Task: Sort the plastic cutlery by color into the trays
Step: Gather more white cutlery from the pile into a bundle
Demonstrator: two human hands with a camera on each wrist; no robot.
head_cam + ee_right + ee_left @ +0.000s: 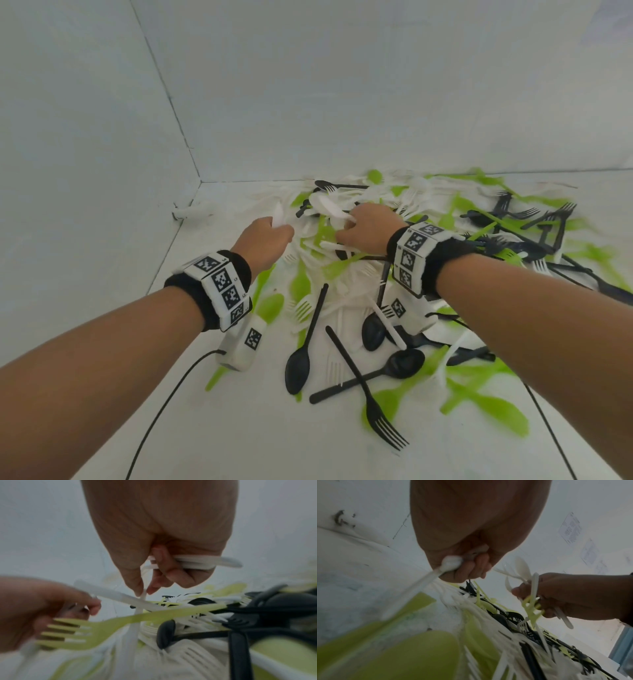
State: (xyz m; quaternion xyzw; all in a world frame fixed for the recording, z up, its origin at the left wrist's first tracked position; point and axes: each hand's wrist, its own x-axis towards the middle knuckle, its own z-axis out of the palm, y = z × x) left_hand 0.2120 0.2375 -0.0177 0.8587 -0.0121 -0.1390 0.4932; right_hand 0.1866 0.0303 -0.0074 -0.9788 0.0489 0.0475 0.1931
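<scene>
A heap of white, green and black plastic cutlery (404,274) covers the white table (239,438). My left hand (270,236) is at the heap's left edge, fist closed round a white piece (450,563) whose tip sticks up (278,214). My right hand (363,226) is over the heap's middle. Its curled fingers hold a bundle of white cutlery (197,562), and thumb and forefinger pinch another white handle (143,595). A green fork (120,622) lies just below that hand. No tray is in view.
White walls close the table off on the left and at the back, meeting in a corner (200,180). A crumpled white scrap (195,212) lies near that corner. Black cables (164,404) trail from both wrists across the near table. Black spoons and a black fork (380,421) lie nearest me.
</scene>
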